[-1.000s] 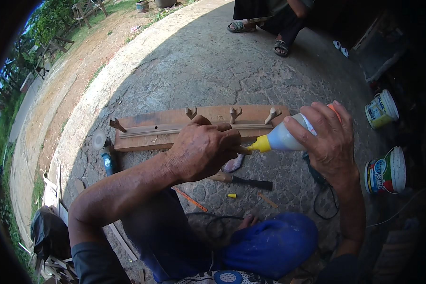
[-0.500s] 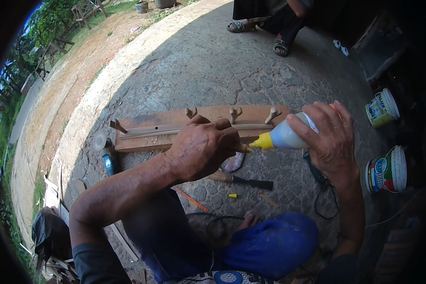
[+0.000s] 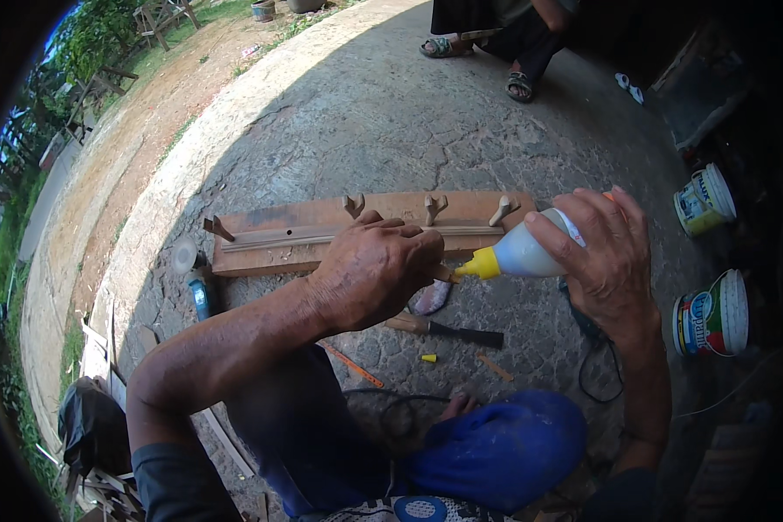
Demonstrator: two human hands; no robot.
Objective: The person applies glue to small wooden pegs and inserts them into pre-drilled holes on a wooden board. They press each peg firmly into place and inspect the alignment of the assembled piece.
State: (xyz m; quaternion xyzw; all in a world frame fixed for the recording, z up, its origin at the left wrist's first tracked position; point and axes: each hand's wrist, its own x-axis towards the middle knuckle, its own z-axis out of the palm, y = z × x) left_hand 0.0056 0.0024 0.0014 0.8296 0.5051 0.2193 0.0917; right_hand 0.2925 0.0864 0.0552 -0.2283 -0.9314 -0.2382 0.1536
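Note:
My left hand [image 3: 381, 271] is closed round a small wooden peg [image 3: 445, 274], whose end sticks out to the right. In my right hand [image 3: 602, 248] is a glue bottle [image 3: 531, 250], pale with a yellow nozzle, tipped on its side. The nozzle tip meets or nearly meets the peg's end. Beyond my hands lies a wooden board [image 3: 313, 213] with a narrow grooved wooden strip [image 3: 257, 237] on it. Several wooden pegs stand up from the strip, among them a forked one [image 3: 434, 209]. One dark hole shows in the strip.
A chisel [image 3: 461, 333], a yellow cap [image 3: 429, 358] and an orange blade [image 3: 352, 364] lie on the cracked concrete. An angle grinder [image 3: 197, 287] is left of the board. Paint buckets [image 3: 712, 311] stand at right. Another person's sandalled feet [image 3: 520, 85] are at the far side.
The bottle and its nozzle have shifted very slightly left and down against the peg's end. Both hands keep their grip.

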